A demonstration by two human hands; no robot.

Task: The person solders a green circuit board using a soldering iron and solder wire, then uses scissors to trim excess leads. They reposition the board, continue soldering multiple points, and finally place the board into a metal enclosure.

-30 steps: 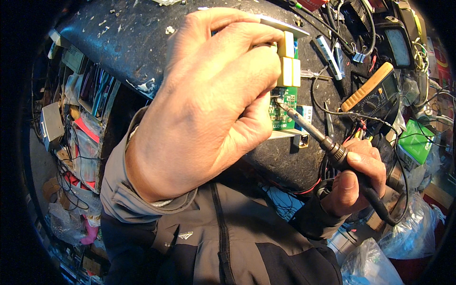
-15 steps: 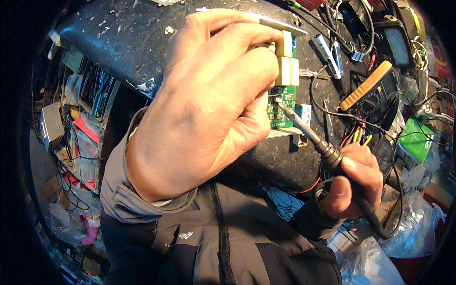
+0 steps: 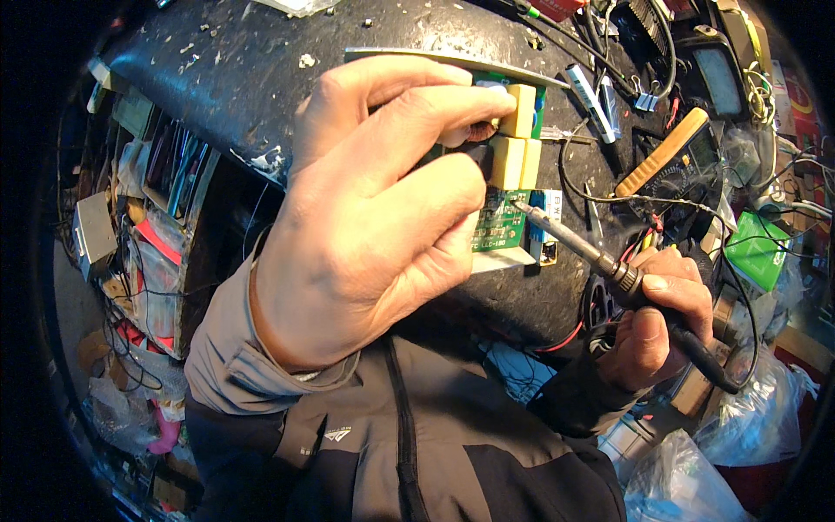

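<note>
Fingers of your left hand (image 3: 374,209) are bent and drawn close around the board (image 3: 497,233), gripping it from its left; the thumb lies against the curled index, and whether that pair pinches anything is hidden. The middle fingertip reaches the upper yellow block (image 3: 520,109). Your right hand (image 3: 659,326) is closed around one iron (image 3: 587,252), thumb against its black handle, with the tip at the board just right of your left index; you cannot tell from here whether it touches. Count one board, with one plate (image 3: 374,54) beyond your left fingers and one pale strip (image 3: 504,260) just right of your left thumb. Yellow blocks number at least two; the lower may be a pair. Above your right fingers there are one white marker (image 3: 591,103), one clip (image 3: 645,97) and one orange-edged meter (image 3: 663,157). One green box (image 3: 757,252) sits to their upper right, and two clear bags (image 3: 678,483) lie below them.
</note>
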